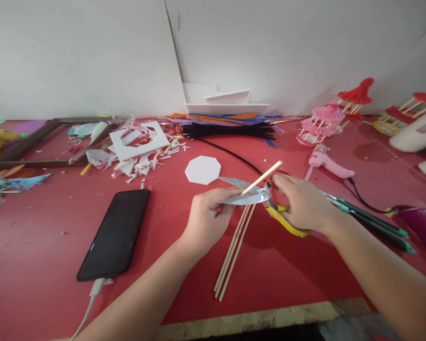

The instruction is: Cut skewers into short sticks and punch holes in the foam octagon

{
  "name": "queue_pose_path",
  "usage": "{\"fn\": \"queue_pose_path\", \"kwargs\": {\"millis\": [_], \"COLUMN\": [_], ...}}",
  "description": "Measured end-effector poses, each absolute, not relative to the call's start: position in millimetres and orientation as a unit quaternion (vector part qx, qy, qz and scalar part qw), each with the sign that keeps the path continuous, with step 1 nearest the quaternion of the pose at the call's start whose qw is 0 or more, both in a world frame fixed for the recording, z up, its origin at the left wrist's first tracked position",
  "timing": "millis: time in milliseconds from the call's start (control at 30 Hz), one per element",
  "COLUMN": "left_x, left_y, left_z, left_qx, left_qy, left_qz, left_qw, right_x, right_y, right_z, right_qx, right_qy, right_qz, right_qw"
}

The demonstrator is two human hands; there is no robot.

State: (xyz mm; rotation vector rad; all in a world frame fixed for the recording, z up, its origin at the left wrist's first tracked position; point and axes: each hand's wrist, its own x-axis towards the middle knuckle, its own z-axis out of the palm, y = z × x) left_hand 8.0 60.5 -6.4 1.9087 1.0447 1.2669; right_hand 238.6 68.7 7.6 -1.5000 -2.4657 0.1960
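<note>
My right hand (298,201) grips the yellow handles of a pair of scissors (264,193), blades spread and pointing left. A pale wooden stick (264,176) lies between the blades, close to the pivot. The lower end of that stick is pinched in my left hand (213,213), partly hidden behind the lower blade. Below the scissors, several more wooden sticks (232,255) rest side by side on the red table. A white octagonal foam piece (203,170) lies flat just beyond the blade tips.
A black phone (114,234) with a white cable lies at left. White foam scraps (142,142) and a brown frame (21,142) sit behind it. Pipe cleaners (230,128) lie along the back. At right are a pink glue gun (330,163), green-and-black cutters (376,222) and small stick-and-pink-roof models (323,123).
</note>
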Motion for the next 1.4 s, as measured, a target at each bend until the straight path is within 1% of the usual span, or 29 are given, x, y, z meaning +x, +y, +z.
{"fn": "queue_pose_path", "kwargs": {"millis": [267,533,767,933,1033,1200,1400], "left_x": [7.9,6.5,6.7,9.4,11.8,12.0,9.8], "left_y": [60.8,62.8,63.0,59.8,57.4,57.5,58.7], "left_z": [-9.9,-9.1,-6.9,-2.8,-1.9,-1.5,-3.9], "left_qx": [0.716,0.736,0.727,0.727,0.727,0.732,0.738], "left_qy": [0.412,0.382,0.379,0.391,0.386,0.378,0.374], "left_qz": [0.488,0.482,0.473,0.466,0.479,0.481,0.476], "left_qw": [0.282,0.285,0.322,0.318,0.305,0.300,0.298], "right_x": [236.3,238.1,235.7,234.4,234.8,233.2,233.5], "right_y": [67.0,68.8,67.0,65.7,66.2,65.8,64.7], "right_z": [6.9,5.4,2.7,3.4,5.2,5.7,4.0], "right_qx": [-0.524,-0.521,-0.529,-0.523,-0.512,-0.509,-0.511], "right_qy": [-0.841,-0.840,-0.832,-0.832,-0.838,-0.842,-0.842], "right_qz": [0.060,0.069,0.049,0.051,0.064,0.025,0.023], "right_qw": [0.121,0.133,0.161,0.179,0.176,0.174,0.174]}}
